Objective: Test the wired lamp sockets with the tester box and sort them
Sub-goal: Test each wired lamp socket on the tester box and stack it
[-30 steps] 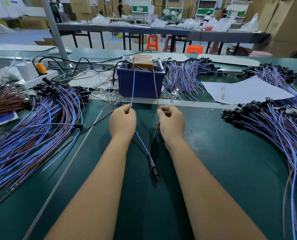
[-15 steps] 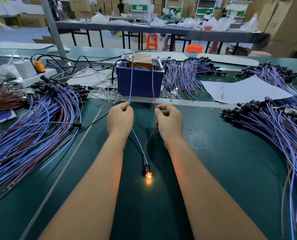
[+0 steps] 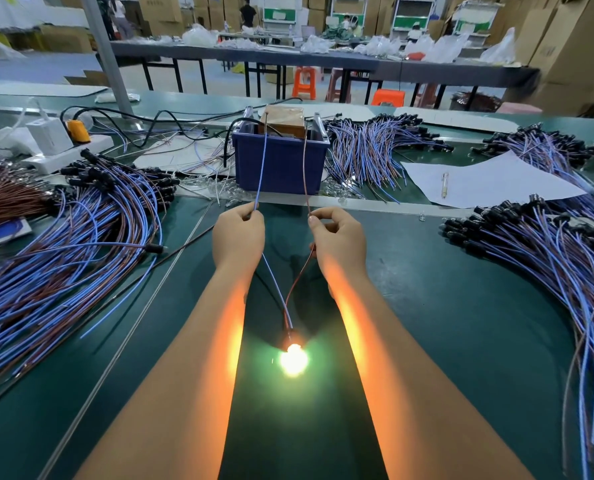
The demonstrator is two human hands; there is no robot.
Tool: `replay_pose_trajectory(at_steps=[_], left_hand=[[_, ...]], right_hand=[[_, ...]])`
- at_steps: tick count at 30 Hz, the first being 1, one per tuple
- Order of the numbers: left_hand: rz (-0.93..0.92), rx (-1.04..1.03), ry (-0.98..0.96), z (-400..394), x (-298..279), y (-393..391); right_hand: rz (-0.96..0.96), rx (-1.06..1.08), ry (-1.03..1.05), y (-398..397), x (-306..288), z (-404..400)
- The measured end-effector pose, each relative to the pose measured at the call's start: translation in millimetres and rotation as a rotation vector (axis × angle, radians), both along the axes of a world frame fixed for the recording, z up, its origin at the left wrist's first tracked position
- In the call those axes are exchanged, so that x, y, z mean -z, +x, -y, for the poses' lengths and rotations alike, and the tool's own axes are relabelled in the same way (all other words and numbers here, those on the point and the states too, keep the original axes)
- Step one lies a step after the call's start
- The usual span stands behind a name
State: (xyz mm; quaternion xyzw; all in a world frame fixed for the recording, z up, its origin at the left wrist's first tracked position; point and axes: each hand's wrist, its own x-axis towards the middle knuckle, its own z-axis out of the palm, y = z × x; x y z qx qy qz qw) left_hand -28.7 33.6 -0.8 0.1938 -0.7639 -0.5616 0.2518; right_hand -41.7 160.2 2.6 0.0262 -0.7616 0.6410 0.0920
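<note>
Fingers of left hand [image 3: 238, 233] pinched on blue lead [image 3: 261, 161], right hand [image 3: 339, 239] on brown lead [image 3: 304, 168]; lit socket [image 3: 293, 351] lying between forearms; judged light, limp; best held by leads.

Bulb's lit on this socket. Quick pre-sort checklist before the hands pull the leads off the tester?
1. Bulb glowing bright at the socket end: ok.
2. Left hand pinches the blue lead, which runs up to the tester box: ok.
3. Right hand pinches the brown lead, which also reaches the box: ok.
4. The two leads held apart between hands and box, not crossing: ok.
5. Contact points at the box top: cannot tell, too small.
6. Which side is the pass pile, left pile or right pile: cannot tell.
</note>
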Motion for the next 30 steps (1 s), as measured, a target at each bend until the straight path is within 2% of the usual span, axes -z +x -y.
replay_pose_trajectory(at_steps=[16,30], left_hand=[[0.005,0.001,0.001,1.6,1.3,-3.0],[-0.010,-0.005,-0.011,3.0,3.7,-3.3]], right_hand=[[-0.014,-0.020,-0.020,0.4,1.1,-0.3],[0.028,0.118,-0.157,-3.0,1.6,-3.2]])
